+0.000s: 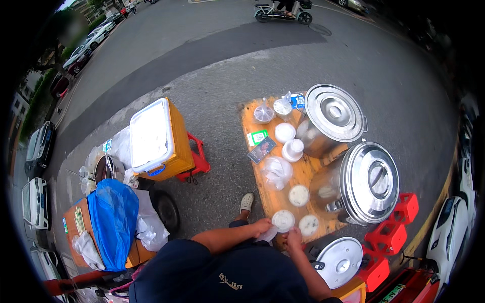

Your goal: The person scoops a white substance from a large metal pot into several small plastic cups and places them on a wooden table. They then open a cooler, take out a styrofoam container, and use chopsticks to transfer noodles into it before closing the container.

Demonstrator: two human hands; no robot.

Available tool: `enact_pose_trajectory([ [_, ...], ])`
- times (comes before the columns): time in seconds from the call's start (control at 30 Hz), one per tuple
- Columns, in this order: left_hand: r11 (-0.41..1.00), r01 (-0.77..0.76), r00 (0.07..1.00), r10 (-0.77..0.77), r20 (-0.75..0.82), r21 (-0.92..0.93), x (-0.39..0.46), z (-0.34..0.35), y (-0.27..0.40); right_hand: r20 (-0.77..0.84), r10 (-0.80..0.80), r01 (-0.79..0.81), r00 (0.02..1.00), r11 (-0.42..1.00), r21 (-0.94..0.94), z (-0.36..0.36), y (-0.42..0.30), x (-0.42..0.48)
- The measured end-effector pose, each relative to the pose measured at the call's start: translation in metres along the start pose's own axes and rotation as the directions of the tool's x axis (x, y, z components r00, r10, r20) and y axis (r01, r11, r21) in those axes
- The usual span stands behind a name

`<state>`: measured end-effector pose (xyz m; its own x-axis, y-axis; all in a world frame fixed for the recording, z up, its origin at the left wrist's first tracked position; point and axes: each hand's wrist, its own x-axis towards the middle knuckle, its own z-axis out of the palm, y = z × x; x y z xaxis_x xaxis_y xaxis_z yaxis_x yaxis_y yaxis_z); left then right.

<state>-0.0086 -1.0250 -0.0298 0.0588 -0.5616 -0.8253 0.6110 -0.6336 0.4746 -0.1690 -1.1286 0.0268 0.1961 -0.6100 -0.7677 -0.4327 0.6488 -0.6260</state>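
At the near edge of a wooden tabletop, a lidded plastic cup with pale contents stands between my two hands. My left hand pinches a thin translucent plastic bag just left of the cup. Curled close to the cup's near right side is my right hand; whether its fingers grip the bag's edge is too small to tell. Another lidded cup with pale contents is to the right, and a similar one is farther back. A bundle of plastic bags lies beyond them.
Two large lidded steel pots line the table's right side. Stacked lids, white cups and a phone lie left of them. Red stools and a pressure cooker are near right. A yellow box stands left.
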Motion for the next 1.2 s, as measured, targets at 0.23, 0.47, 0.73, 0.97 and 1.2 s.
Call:
enact_pose_trajectory([
  [0.23,0.988,-0.031,0.994,0.047,0.100,-0.149,-0.014,0.020,0.003,0.103,0.150,-0.167,0.983,0.971,0.174,0.006,0.002,0.006],
  [0.47,0.996,-0.081,0.984,0.084,-0.155,0.029,0.002,0.010,-0.016,0.283,0.075,-0.155,0.956,0.950,0.270,-0.001,0.021,0.008],
  [0.73,0.966,-0.141,0.944,0.197,-0.263,0.217,-0.023,0.002,0.001,0.325,0.270,-0.358,0.906,0.899,0.253,-0.014,0.020,0.019],
  [0.97,0.947,-0.197,0.837,0.297,-0.460,0.254,-0.047,-0.011,0.043,0.409,-0.179,0.254,0.895,0.958,-0.135,0.016,-0.074,-0.096],
  [1.2,0.988,-0.122,0.967,0.139,0.212,-0.090,-0.069,-0.010,0.070,0.469,-0.171,0.353,0.866,0.874,-0.334,-0.002,-0.059,-0.063],
])
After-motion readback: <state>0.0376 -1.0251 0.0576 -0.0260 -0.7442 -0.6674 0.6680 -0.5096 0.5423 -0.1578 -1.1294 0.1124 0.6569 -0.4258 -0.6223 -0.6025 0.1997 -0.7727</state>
